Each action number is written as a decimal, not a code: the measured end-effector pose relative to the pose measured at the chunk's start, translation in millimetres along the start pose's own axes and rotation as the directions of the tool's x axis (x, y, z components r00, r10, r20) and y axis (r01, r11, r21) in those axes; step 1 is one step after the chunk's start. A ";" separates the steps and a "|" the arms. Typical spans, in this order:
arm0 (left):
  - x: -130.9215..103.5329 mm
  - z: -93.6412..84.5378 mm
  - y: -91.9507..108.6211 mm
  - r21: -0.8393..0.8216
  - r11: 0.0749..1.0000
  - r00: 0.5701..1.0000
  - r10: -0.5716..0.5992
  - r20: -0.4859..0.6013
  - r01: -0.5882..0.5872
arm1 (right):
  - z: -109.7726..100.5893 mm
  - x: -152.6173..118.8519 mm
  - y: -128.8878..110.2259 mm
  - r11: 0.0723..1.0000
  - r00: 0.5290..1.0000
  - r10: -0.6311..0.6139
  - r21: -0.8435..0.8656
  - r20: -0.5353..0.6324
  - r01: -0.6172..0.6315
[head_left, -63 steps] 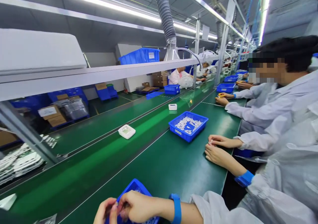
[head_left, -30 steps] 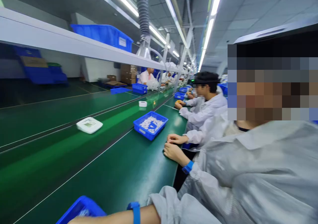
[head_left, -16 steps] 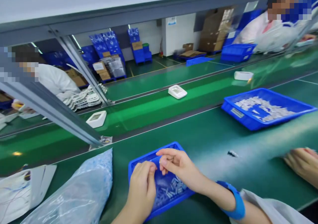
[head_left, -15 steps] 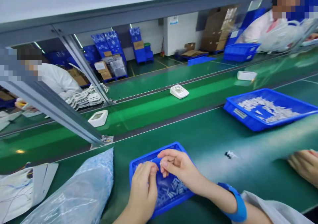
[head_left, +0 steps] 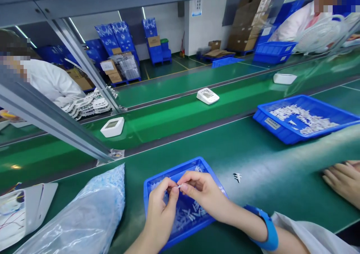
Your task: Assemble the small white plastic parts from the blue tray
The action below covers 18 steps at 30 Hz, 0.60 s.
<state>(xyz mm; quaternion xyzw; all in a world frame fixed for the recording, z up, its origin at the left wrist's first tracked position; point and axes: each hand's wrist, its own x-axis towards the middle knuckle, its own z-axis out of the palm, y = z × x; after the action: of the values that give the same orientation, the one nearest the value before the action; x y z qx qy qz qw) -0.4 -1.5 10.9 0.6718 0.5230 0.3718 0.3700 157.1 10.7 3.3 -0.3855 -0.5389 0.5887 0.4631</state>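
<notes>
My left hand [head_left: 161,211] and my right hand [head_left: 206,194] meet over a small blue tray [head_left: 145,199], fingertips pinched together. Between them is a tiny white plastic piece [head_left: 179,186], mostly hidden by the fingers. Both hands are closed on it. Small pale translucent plastic pieces [head_left: 191,213] lie loose inside the tray, below my hands. On the green bench to the right of the tray rests a small white branched part [head_left: 237,177]. A blue wristband [head_left: 264,227] circles my right wrist.
A larger blue tray [head_left: 270,123] holds many white parts. A clear plastic bag [head_left: 92,212] and an open white housing with wires [head_left: 30,212] lie left. Another person's hand [head_left: 344,181] rests at right. White devices [head_left: 208,95] sit on the conveyor [head_left: 157,120] beyond a metal post [head_left: 81,64].
My hands have come together, fingertips now meeting at the tiny white piece. The camera view has shifted slightly. The other person's hand at right remains near the bench edge.
</notes>
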 end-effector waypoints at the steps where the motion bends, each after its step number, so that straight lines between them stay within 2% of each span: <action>1: -0.5 -0.2 0.0 0.015 1.000 1.000 0.010 -0.018 -0.010 | -0.1 -0.4 0.1 0.998 0.999 -0.041 -0.044 -0.008 0.040; 4: -2.8 -0.5 0.6 0.060 0.997 0.998 0.040 -0.048 -0.037 | 0.0 -1.1 -0.2 0.987 0.995 -0.101 -0.123 -0.009 0.099; 10: -5.6 -0.8 0.5 0.105 0.993 0.998 0.059 -0.021 -0.057 | 1.6 -1.1 -1.6 0.999 0.998 -0.034 -0.021 -0.055 0.033; 14: -6.2 -0.9 -1.7 0.124 0.989 0.996 0.085 0.008 -0.085 | 1.9 -1.6 -2.9 0.996 0.999 -0.048 -0.070 -0.016 0.046; 18: -6.9 -1.0 -2.6 0.137 0.980 0.989 0.150 -0.010 -0.147 | 1.4 -2.3 -2.8 0.995 0.998 -0.065 -0.071 -0.004 0.064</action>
<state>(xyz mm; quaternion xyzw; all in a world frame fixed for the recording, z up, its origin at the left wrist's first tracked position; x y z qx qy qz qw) -3.6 -7.6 8.3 0.7287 0.4992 0.3689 0.2892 156.8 8.1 6.1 -0.3860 -0.5700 0.5527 0.4698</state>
